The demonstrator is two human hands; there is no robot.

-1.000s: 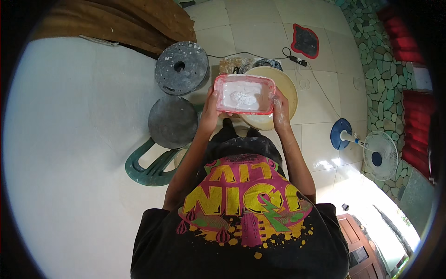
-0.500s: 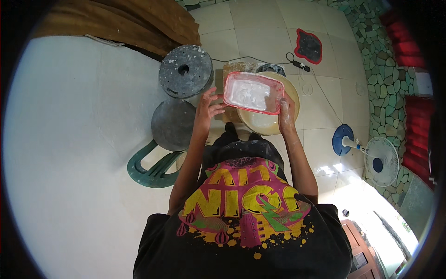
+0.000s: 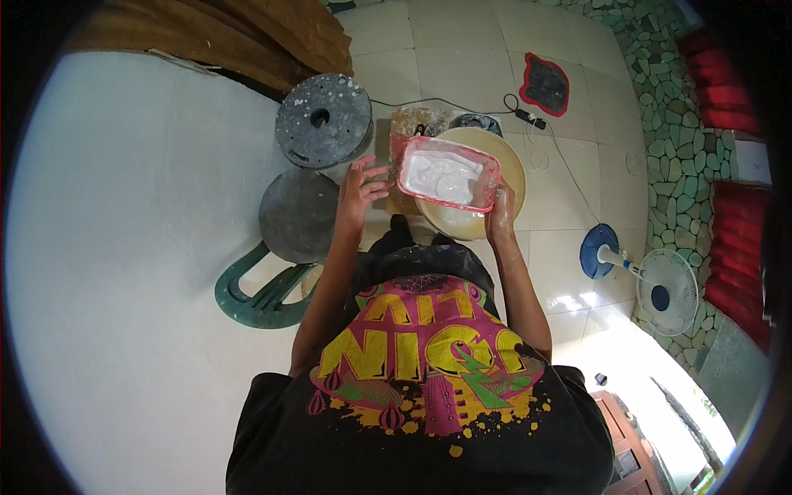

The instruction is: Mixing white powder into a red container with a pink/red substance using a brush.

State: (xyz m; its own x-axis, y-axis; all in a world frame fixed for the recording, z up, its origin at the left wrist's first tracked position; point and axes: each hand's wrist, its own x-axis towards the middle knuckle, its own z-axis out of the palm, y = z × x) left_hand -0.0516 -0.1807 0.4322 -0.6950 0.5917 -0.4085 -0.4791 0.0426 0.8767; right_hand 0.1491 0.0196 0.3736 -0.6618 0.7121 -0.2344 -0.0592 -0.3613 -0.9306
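Note:
A red-rimmed rectangular plastic tub (image 3: 445,204) holds a thick, wet white mixture (image 3: 441,169). My right hand (image 3: 500,216) grips the tub's right end, thumb at the rim and the other fingers largely hidden beneath. Beside the left end is my left hand (image 3: 356,194), holding nothing, fingers spread and tips close to the wall; whether they touch it, I cannot tell. Below the tub stands a wide cream basin (image 3: 513,177), partly covered by it, with whitish material showing inside.
Left of my hands stand a speckled grey drum-shaped spool (image 3: 330,120), a dark round seat (image 3: 301,216) and a green plastic chair (image 3: 247,301). A power cable with a black socket strip (image 3: 530,119) crosses the tiled floor. A standing fan (image 3: 660,289) and a red-edged mat (image 3: 546,85) are at right.
The white mixture has spread toward the tub's right end, covering more of its bottom. The tub's right end now sits lower in view. My left hand stays beside it, fingers apart.

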